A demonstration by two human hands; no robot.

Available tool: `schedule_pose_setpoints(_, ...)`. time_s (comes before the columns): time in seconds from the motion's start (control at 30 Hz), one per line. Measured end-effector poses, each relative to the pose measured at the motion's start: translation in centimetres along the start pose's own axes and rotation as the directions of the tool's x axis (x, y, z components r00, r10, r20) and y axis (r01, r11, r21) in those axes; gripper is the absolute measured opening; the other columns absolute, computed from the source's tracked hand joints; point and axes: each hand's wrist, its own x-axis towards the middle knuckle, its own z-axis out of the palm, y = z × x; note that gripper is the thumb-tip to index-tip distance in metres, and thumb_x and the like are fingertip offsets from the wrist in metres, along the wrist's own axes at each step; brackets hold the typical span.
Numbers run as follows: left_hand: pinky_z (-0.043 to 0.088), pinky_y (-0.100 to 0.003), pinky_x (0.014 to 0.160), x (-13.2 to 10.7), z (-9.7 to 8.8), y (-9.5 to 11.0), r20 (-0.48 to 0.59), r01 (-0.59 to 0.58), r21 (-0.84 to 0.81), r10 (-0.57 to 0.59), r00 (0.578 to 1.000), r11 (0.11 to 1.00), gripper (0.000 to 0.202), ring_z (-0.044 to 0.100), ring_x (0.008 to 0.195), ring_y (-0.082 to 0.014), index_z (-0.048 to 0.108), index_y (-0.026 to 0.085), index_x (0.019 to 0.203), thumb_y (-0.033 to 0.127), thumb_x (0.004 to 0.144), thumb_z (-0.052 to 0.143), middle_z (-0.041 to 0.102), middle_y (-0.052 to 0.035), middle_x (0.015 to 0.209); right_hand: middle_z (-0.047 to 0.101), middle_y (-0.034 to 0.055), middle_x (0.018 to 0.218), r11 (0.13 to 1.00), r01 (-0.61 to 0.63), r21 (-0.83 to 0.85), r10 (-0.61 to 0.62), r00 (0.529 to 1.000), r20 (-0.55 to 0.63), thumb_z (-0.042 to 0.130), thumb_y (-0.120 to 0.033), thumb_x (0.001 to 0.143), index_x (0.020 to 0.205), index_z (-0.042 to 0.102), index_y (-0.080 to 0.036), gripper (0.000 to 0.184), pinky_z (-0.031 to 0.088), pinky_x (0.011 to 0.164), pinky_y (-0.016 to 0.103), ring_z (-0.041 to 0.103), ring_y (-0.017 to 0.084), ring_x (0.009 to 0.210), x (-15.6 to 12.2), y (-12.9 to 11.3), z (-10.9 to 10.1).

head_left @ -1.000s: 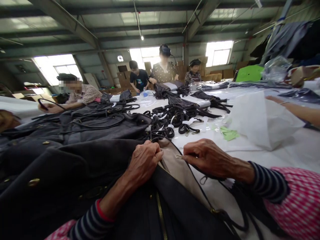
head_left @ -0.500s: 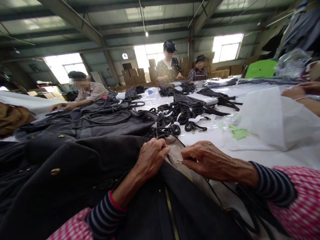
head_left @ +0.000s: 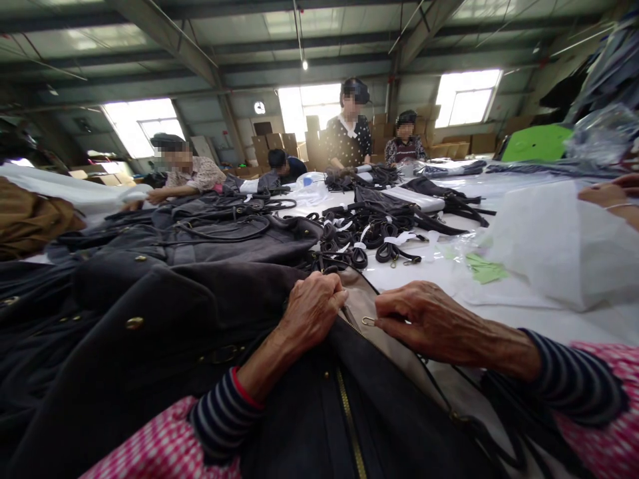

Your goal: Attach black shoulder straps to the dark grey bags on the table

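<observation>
A dark grey bag (head_left: 294, 412) with a gold-toothed zipper lies in front of me, its beige lining (head_left: 357, 296) showing along the opening. My left hand (head_left: 315, 307) is closed on the bag's edge at the far end of the opening, with the fingertips partly hidden. To its right, over the lining, my right hand (head_left: 422, 320) pinches a small gold metal loop (head_left: 368, 320) between thumb and fingers. Whether the loop is joined to the zipper is not clear. A dark strap (head_left: 479, 432) trails at the bag's right side.
More dark bags (head_left: 224, 239) are heaped at the left. Bundled straps (head_left: 384, 249) with white wraps lie beyond my hands. White sheeting (head_left: 554, 246) and green scraps (head_left: 484, 267) are at the right. Several co-workers (head_left: 349, 133) are around the table, one's hands (head_left: 606, 193) at the right edge.
The view has turned slightly left, so the scene sits further right. Both my hands keep their holds. At the back, a bent-over person shows more clearly, and the left co-worker's arm has shifted.
</observation>
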Motion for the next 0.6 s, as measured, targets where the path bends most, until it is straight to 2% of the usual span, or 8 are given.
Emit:
schedule_pose_setpoints(0.17, 0.038, -0.031, 0.072, -0.03, -0.11, 0.20, 0.013, 0.020, 0.003, -0.020, 1.000, 1.000, 0.021, 0.060, 0.085, -0.0212, 0.061, 0.021, 0.079, 0.030, 0.095, 0.052, 0.063, -0.0038, 0.085, 0.046, -0.0043, 0.056, 1.000, -0.006, 0.014, 0.006, 1.000, 0.019, 0.056, -0.021, 0.086, 0.064, 0.045, -0.020, 0.024, 0.022, 0.059, 0.030, 0.045, 0.011, 0.056, 0.14, 0.04, -0.05)
schedule_pose_setpoints(0.5, 0.040, -0.031, 0.071, -0.19, -0.10, 0.17, 0.005, -0.001, 0.029, 0.000, 1.000, 1.000, 0.022, 0.061, 0.084, -0.0209, 0.063, 0.021, 0.080, 0.032, 0.096, 0.052, 0.063, -0.0030, 0.084, 0.039, -0.0050, 0.053, 0.999, 0.001, 0.039, -0.002, 1.000, 0.025, 0.055, -0.019, 0.082, 0.061, 0.044, -0.020, 0.024, 0.022, 0.057, 0.029, 0.036, 0.011, 0.052, 0.33, -0.11, -0.05)
schedule_pose_setpoints(0.6, 0.040, -0.032, 0.072, -0.17, 0.02, 0.10, -0.004, -0.008, 0.031, 0.008, 1.000, 0.999, 0.022, 0.061, 0.084, -0.0217, 0.063, 0.022, 0.081, 0.031, 0.096, 0.052, 0.063, -0.0031, 0.084, 0.040, -0.0053, 0.054, 0.999, -0.011, 0.042, 0.010, 1.000, 0.018, 0.056, -0.018, 0.082, 0.061, 0.043, -0.020, 0.025, 0.023, 0.058, 0.029, 0.038, 0.010, 0.053, 0.15, -0.17, -0.18)
